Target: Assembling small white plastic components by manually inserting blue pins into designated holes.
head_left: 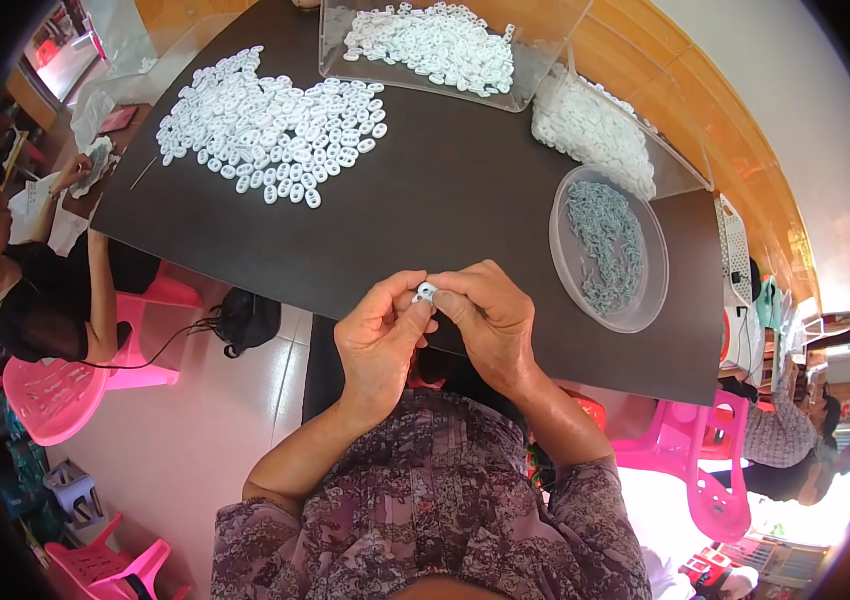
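- We saw the left hand [380, 335] and right hand [485, 315] meet at the near edge of the dark surface [445, 200], both pinched together on one small white ring [426, 292].
- The ring sat between the fingertips, equally close to both hands; we couldn't tell its long axis.
- Loose white pile [275, 125] lay far left; round clear dish [607, 250] of grey pieces right; clear box [445, 45] beyond.

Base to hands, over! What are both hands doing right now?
Left hand and right hand pinch one small white ring piece together, over the dark table. Loose white pile and round dish of grey parts lie apart. Nothing in the way.
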The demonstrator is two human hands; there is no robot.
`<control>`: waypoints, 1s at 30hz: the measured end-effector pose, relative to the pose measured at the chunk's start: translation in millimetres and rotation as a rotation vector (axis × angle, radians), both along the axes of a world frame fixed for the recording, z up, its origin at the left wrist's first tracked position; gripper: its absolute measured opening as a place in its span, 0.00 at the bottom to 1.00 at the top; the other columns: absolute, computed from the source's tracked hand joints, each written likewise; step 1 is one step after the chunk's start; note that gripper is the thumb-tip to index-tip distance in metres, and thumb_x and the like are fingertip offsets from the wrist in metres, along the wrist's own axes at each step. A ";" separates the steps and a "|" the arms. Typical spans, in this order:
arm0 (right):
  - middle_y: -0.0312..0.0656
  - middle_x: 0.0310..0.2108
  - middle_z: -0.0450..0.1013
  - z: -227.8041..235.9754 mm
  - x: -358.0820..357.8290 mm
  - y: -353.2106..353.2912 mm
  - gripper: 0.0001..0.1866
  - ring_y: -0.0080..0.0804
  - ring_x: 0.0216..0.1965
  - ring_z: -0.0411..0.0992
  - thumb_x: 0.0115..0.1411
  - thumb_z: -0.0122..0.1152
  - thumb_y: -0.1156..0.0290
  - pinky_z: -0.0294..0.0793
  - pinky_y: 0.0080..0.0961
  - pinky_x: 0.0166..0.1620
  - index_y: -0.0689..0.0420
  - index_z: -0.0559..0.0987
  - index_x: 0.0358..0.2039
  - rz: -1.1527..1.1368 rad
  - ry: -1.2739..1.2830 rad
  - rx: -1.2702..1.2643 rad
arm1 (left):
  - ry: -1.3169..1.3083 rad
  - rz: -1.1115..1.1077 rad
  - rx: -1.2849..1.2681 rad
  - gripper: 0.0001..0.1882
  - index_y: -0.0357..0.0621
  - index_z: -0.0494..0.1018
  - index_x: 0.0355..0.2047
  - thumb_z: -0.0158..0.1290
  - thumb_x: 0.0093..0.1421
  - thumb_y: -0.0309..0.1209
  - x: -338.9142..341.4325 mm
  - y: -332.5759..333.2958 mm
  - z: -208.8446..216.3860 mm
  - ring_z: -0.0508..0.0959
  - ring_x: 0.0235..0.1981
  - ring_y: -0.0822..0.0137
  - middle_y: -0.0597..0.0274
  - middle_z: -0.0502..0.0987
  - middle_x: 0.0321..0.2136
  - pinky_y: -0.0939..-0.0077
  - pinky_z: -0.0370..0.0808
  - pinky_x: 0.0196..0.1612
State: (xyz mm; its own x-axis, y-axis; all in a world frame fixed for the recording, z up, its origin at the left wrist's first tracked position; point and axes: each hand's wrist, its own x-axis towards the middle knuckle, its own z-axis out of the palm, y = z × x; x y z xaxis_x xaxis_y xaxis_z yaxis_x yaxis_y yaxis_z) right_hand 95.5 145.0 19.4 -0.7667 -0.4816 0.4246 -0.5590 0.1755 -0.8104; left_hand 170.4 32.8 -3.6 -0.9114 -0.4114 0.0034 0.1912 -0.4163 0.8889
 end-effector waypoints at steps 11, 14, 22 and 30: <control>0.39 0.34 0.74 -1.4 2.1 7.0 0.16 0.30 0.33 0.70 0.48 0.62 0.82 0.70 0.24 0.34 0.58 0.78 0.40 0.063 0.120 0.079 | 0.044 -0.007 0.006 0.14 0.34 0.72 0.47 0.50 0.60 0.19 -0.6 -3.5 -0.1 0.73 0.26 0.76 0.61 0.76 0.28 0.87 0.71 0.28; 0.39 0.34 0.74 1.0 2.4 6.9 0.18 0.30 0.33 0.69 0.47 0.64 0.81 0.70 0.24 0.33 0.58 0.77 0.41 0.075 0.113 0.100 | 0.033 0.001 0.075 0.13 0.32 0.72 0.46 0.50 0.60 0.20 -1.4 -2.9 0.0 0.74 0.26 0.76 0.60 0.77 0.29 0.85 0.71 0.29; 0.42 0.31 0.73 -5.8 2.8 6.3 0.20 0.38 0.31 0.68 0.42 0.64 0.80 0.70 0.30 0.32 0.60 0.77 0.39 0.004 0.272 0.054 | 0.028 0.019 0.117 0.13 0.30 0.72 0.45 0.50 0.60 0.20 -1.3 4.4 1.7 0.75 0.29 0.74 0.57 0.78 0.31 0.83 0.73 0.34; 0.43 0.32 0.73 -7.7 6.9 8.7 0.19 0.39 0.30 0.69 0.42 0.64 0.81 0.70 0.30 0.32 0.61 0.77 0.39 -0.027 0.284 0.050 | 0.042 0.011 0.113 0.15 0.31 0.70 0.48 0.50 0.61 0.21 2.2 9.4 1.9 0.73 0.30 0.76 0.60 0.76 0.32 0.84 0.72 0.35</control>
State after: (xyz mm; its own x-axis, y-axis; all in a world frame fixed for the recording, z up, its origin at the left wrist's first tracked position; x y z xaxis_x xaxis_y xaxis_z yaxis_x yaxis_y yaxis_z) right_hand 102.4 153.7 11.6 -0.6331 -0.4881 0.6008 -0.7571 0.2290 -0.6118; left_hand 172.6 42.2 -1.7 -0.9070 -0.4211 -0.0059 0.2320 -0.5115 0.8274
